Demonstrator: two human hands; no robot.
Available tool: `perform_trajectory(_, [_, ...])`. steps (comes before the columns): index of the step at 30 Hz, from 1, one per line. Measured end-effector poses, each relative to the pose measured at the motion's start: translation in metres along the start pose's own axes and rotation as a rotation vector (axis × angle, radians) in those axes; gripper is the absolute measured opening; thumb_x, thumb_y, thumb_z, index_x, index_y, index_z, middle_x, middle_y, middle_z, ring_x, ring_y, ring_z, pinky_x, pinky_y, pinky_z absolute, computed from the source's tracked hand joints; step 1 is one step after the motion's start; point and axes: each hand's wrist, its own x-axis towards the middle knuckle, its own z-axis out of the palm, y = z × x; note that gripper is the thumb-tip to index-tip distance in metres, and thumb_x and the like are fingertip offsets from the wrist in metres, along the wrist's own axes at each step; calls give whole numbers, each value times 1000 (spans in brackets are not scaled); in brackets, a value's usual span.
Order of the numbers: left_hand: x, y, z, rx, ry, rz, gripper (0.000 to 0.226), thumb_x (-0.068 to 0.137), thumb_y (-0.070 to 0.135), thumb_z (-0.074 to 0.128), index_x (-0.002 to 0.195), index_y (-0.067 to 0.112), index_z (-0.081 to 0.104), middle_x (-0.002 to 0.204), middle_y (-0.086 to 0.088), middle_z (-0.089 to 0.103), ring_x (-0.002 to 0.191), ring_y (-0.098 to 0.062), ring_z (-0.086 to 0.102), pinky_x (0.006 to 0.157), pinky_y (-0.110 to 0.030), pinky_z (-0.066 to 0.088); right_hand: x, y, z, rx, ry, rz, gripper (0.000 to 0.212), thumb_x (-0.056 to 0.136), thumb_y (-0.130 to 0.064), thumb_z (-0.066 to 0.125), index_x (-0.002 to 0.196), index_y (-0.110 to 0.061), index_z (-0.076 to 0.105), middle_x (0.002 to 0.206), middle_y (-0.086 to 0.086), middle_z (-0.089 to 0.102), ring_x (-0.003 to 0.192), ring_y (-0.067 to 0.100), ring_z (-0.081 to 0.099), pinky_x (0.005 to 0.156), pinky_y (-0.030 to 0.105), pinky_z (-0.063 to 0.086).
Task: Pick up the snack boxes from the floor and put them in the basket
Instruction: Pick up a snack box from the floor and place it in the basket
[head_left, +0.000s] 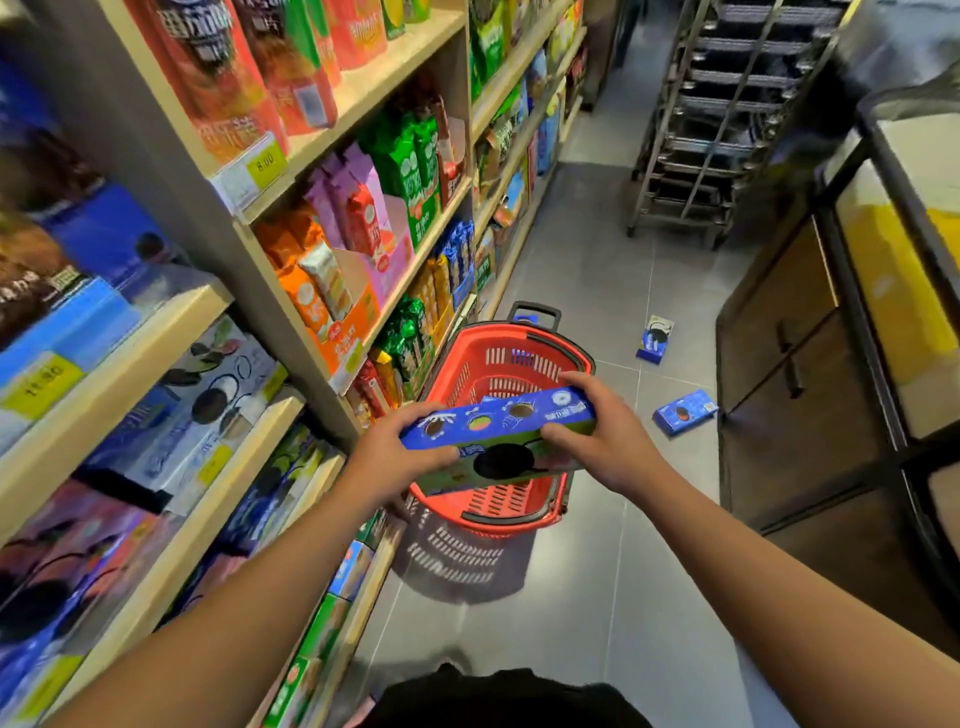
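Both hands hold a long blue and green cookie snack box (498, 441) level above the red basket (576, 358), which stands on the grey floor beside the shelves. My left hand (395, 457) grips the box's left end and my right hand (597, 436) grips its right end. The basket looks empty where its mesh shows. Two more blue snack boxes lie on the floor to the right: one flat (685, 411) near the cabinet, one smaller (655, 339) farther off.
Wooden shelves (332, 291) packed with snack packets line the left side of the aisle. A dark cabinet (789, 374) and a glass display counter stand on the right. A metal tray rack (727, 119) stands at the far end. Grey floor tiles lie between.
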Motion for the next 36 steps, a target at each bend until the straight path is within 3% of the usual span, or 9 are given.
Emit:
perform_trajectory(7, [33, -13, -18, 49, -62, -12, 55, 71, 26, 84, 122, 27, 61, 115, 11, 61, 94, -2, 62, 74, -20, 54, 23, 5, 25, -8, 22, 53, 61, 78, -27, 78, 132, -25, 50, 125, -2, 51, 109, 7, 49, 87, 9, 37])
perform_trajectory(11, [63, -27, -18, 128, -97, -37, 51, 72, 29, 83, 118, 34, 61, 115, 11, 61, 96, -1, 61, 73, -20, 53, 42, 28, 38, 45, -33, 107, 57, 76, -31, 78, 127, -26, 52, 124, -1, 53, 110, 10, 53, 96, 26, 46])
perform_trajectory(15, [101, -38, -11, 213, -121, -64, 54, 72, 28, 83, 122, 30, 61, 118, 7, 59, 101, -8, 58, 77, -19, 48, 75, 53, 45, 51, -91, 161, 65, 67, -45, 72, 126, -26, 53, 121, 0, 55, 108, 14, 56, 95, 34, 48])
perform_trajectory(18, [130, -46, -3, 306, -168, -89, 60, 71, 33, 84, 126, 27, 60, 121, 1, 59, 108, -14, 55, 87, -29, 46, 98, 72, 50, 43, -121, 195, 63, 67, -40, 78, 124, -25, 55, 117, 2, 58, 104, 17, 58, 93, 36, 48])
perform_trajectory(22, [178, -65, 18, 366, -195, -149, 71, 63, 44, 81, 128, 25, 60, 118, 0, 61, 108, -14, 56, 94, -29, 44, 138, 115, 58, 39, -179, 284, 58, 72, -29, 83, 124, -22, 57, 117, 2, 58, 105, 19, 58, 92, 34, 47])
perform_trajectory(26, [229, -99, 41, 427, -270, -171, 69, 63, 62, 76, 122, 29, 62, 112, 5, 65, 103, -12, 60, 92, -29, 46, 175, 153, 72, 69, -195, 381, 55, 71, -24, 85, 118, -28, 57, 114, -1, 58, 101, 16, 59, 86, 24, 44])
perform_trajectory(30, [273, -138, 64, 437, -273, -203, 64, 69, 28, 85, 127, 15, 61, 111, 4, 58, 101, -7, 51, 81, 1, 29, 198, 197, 103, 89, -157, 470, 57, 69, -17, 85, 116, -32, 57, 113, -3, 58, 103, 15, 59, 88, 21, 41])
perform_trajectory(32, [298, -175, 82, 445, -304, -179, 64, 67, 23, 86, 125, 10, 61, 113, -5, 61, 101, -10, 50, 86, -5, 33, 209, 237, 131, 55, -143, 532, 61, 67, -17, 86, 122, -21, 60, 114, 2, 58, 106, 19, 58, 90, 21, 40])
perform_trajectory(36, [337, -262, 117, 493, -376, -181, 72, 64, 40, 82, 127, 13, 59, 119, -12, 59, 110, -21, 56, 95, -18, 36, 214, 308, 197, -11, -131, 581, 67, 68, -17, 85, 128, -11, 57, 117, 9, 59, 110, 26, 56, 93, 22, 37])
